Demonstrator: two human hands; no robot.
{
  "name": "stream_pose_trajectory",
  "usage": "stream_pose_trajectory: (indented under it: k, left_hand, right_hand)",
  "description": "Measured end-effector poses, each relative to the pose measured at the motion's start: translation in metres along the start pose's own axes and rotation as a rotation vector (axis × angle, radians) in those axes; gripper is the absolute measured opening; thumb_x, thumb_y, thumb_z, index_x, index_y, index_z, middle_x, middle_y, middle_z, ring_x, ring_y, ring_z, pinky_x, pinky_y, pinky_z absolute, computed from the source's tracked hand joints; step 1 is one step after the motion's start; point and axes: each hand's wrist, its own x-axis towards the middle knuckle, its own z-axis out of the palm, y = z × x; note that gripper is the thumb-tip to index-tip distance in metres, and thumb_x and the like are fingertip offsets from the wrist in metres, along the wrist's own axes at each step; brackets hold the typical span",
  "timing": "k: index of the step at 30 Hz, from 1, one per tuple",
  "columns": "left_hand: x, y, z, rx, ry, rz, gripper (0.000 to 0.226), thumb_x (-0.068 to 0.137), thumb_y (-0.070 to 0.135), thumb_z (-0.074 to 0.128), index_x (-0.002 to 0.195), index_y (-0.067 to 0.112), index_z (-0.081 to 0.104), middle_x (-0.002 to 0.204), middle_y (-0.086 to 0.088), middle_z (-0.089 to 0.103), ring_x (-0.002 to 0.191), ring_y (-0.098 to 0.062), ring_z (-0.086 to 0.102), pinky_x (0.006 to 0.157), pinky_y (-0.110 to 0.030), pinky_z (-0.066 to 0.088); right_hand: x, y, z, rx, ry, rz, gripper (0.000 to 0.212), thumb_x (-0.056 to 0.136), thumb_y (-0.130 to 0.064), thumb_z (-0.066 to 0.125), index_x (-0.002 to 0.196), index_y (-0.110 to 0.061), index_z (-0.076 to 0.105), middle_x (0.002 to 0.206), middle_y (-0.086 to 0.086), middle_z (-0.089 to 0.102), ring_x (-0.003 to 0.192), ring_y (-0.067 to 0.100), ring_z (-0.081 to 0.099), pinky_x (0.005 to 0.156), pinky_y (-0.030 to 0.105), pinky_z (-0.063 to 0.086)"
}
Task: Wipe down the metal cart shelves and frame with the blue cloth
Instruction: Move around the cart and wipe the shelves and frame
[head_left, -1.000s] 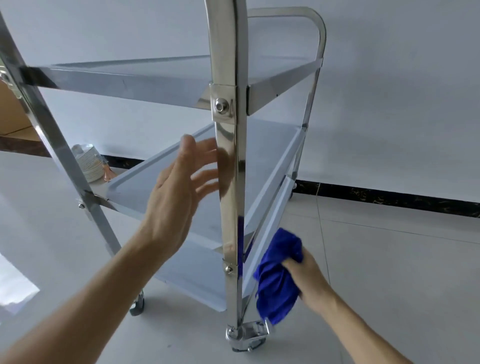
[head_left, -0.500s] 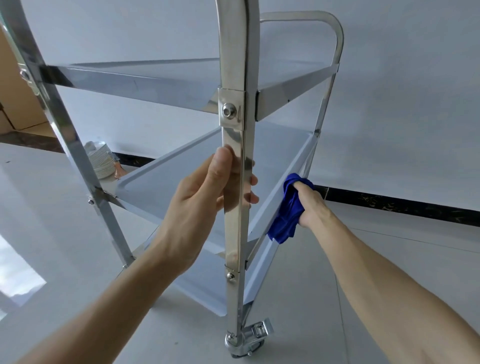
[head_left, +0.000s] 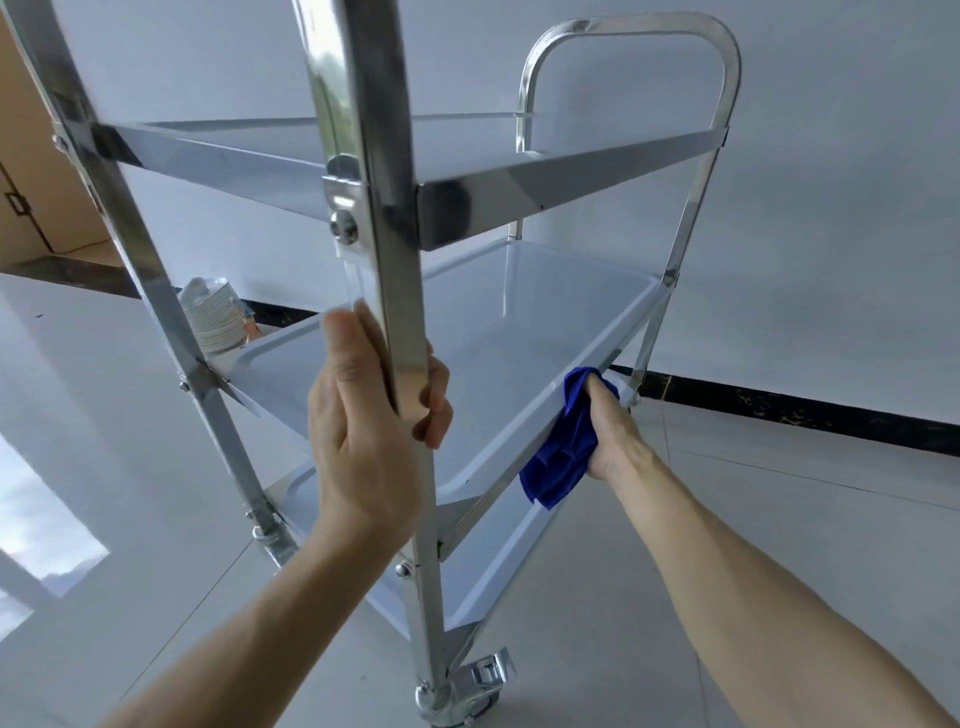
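Observation:
A shiny three-shelf metal cart (head_left: 561, 171) stands close in front of me on a pale tiled floor. My left hand (head_left: 369, 415) is wrapped around the cart's nearest upright post (head_left: 387, 208), between the top and middle shelves. My right hand (head_left: 610, 426) grips a bunched blue cloth (head_left: 563, 447) and presses it against the right side rim of the middle shelf (head_left: 498, 338), toward its far end. Below, the bottom shelf (head_left: 483, 571) shows partly behind the post and my left arm.
A stack of white plates (head_left: 213, 317) sits on the floor behind the cart at left. A caster wheel (head_left: 467, 691) is at the foot of the near post. A white wall with a dark baseboard (head_left: 805, 410) runs behind. A brown door (head_left: 31, 197) is at far left.
My left hand went from hovering open to gripping the near post. My right hand lifted the cloth from near the bottom shelf and slid it along the middle shelf's right rim, farther away.

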Motion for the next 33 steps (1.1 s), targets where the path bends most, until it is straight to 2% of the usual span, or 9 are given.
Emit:
stream_pose_trajectory:
  k: [5,8,11,17,19,22,27,30,33]
  left_hand:
    - [0.011,-0.003,-0.008,0.069,0.010,0.009,0.058,0.101,0.043,0.019,0.064,0.022,0.058,0.055,0.004,0.049,0.046,-0.019,0.041,0.042,-0.026,0.032]
    - [0.022,-0.005,-0.018,0.108,0.023,0.021,0.058,0.101,0.045,0.019,0.068,0.018,0.058,0.055,-0.004,0.048,0.045,-0.022,0.043,0.041,-0.026,0.035]
    - [0.036,-0.007,-0.031,0.133,0.049,0.010,0.063,0.103,0.044,0.016,0.063,0.025,0.060,0.053,0.000,0.048,0.044,-0.020,0.043,0.040,-0.024,0.033]
    - [0.068,-0.013,-0.060,0.143,0.104,-0.154,0.058,0.100,0.053,0.019,0.070,0.018,0.054,0.060,-0.004,0.046,0.050,-0.023,0.040,0.042,-0.026,0.033]
    - [0.077,-0.017,-0.066,0.139,0.124,-0.221,0.056,0.098,0.056,0.020,0.071,0.019,0.052,0.061,-0.002,0.044,0.050,-0.022,0.038,0.043,-0.025,0.032]
    - [0.085,-0.020,-0.066,0.134,0.155,-0.273,0.056,0.098,0.054,0.017,0.065,0.021,0.048,0.054,0.000,0.039,0.047,-0.021,0.033,0.043,-0.022,0.028]
    - [0.097,-0.025,-0.063,0.133,0.182,-0.334,0.054,0.097,0.050,0.017,0.061,0.020,0.045,0.051,0.003,0.038,0.047,-0.020,0.031,0.043,-0.023,0.025]
    - [0.105,-0.027,-0.062,0.178,0.162,-0.331,0.057,0.099,0.049,0.014,0.065,0.017,0.047,0.053,0.001,0.043,0.047,-0.021,0.038,0.045,-0.025,0.034]
    - [0.112,-0.027,-0.063,0.222,0.082,-0.337,0.062,0.100,0.050,0.012,0.071,0.015,0.053,0.056,-0.007,0.047,0.050,-0.023,0.046,0.055,-0.035,0.042]
  right_hand:
    - [-0.002,0.005,-0.003,0.052,0.009,-0.008,0.042,0.078,-0.042,0.072,0.110,-0.015,0.065,0.108,0.011,0.073,0.098,0.032,0.070,0.090,0.053,0.056]
    - [-0.003,0.009,-0.005,0.073,0.005,-0.002,0.043,0.075,-0.041,0.072,0.109,-0.016,0.066,0.112,0.012,0.073,0.101,0.033,0.070,0.091,0.054,0.054]
    - [-0.005,0.016,-0.007,0.092,0.005,0.005,0.042,0.074,-0.039,0.071,0.108,-0.015,0.067,0.109,0.012,0.072,0.098,0.033,0.069,0.092,0.056,0.052]
    - [-0.008,0.021,-0.022,0.147,-0.015,-0.016,0.024,0.083,-0.035,0.067,0.090,-0.012,0.068,0.101,0.016,0.074,0.104,0.039,0.069,0.093,0.060,0.052]
    - [-0.006,0.013,-0.033,0.206,0.033,-0.039,0.024,0.086,-0.034,0.063,0.095,-0.011,0.066,0.106,0.018,0.072,0.101,0.040,0.069,0.082,0.059,0.057]
    - [-0.003,-0.003,-0.060,0.288,0.150,-0.073,0.033,0.091,-0.035,0.061,0.112,-0.009,0.064,0.110,0.018,0.070,0.092,0.037,0.069,0.059,0.047,0.059]
    - [-0.009,-0.005,-0.089,0.241,0.262,-0.107,0.047,0.084,-0.043,0.066,0.119,-0.012,0.064,0.116,0.013,0.070,0.099,0.034,0.068,0.085,0.049,0.056]
    - [-0.018,-0.003,-0.094,0.197,0.282,-0.125,0.040,0.086,-0.041,0.065,0.113,-0.011,0.063,0.112,0.013,0.070,0.100,0.035,0.067,0.091,0.051,0.053]
    - [-0.023,-0.003,-0.106,0.146,0.275,-0.108,0.036,0.091,-0.038,0.064,0.113,-0.010,0.062,0.110,0.016,0.069,0.100,0.038,0.066,0.093,0.053,0.052]
